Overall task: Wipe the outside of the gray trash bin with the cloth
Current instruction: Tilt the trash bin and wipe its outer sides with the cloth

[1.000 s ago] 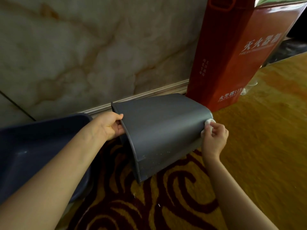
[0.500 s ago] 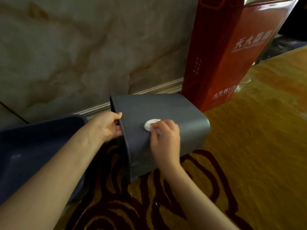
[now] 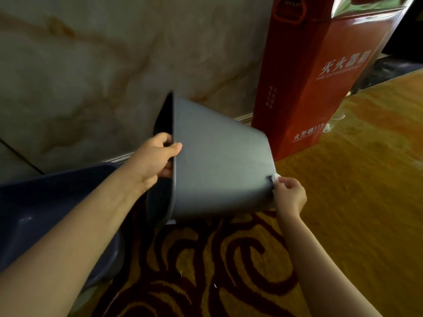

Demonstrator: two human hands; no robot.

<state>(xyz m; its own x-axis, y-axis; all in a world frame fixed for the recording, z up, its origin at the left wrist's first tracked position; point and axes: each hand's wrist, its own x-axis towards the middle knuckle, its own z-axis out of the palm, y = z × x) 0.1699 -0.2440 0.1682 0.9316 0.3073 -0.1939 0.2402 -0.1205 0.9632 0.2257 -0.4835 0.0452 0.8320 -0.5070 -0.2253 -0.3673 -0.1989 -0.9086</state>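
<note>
The gray trash bin [image 3: 219,161] lies tipped on its side above the carpet, its open mouth facing left and its base to the right. My left hand [image 3: 155,160] grips the bin's rim, thumb on the outside wall and fingers inside the mouth. My right hand [image 3: 288,195] pinches a small white cloth [image 3: 275,178] and presses it against the bin's base corner on the right. Most of the cloth is hidden under my fingers.
A tall red fire-extinguisher box [image 3: 320,72] stands right behind the bin against the marble wall [image 3: 91,65]. A dark blue plastic tub [image 3: 45,202] sits at the left under my left forearm. Patterned yellow and maroon carpet [image 3: 229,259] covers the floor.
My right hand slid the cloth from the middle of the bin's side back to the base corner on the right. My left hand tilted the bin's mouth upward and turned it.
</note>
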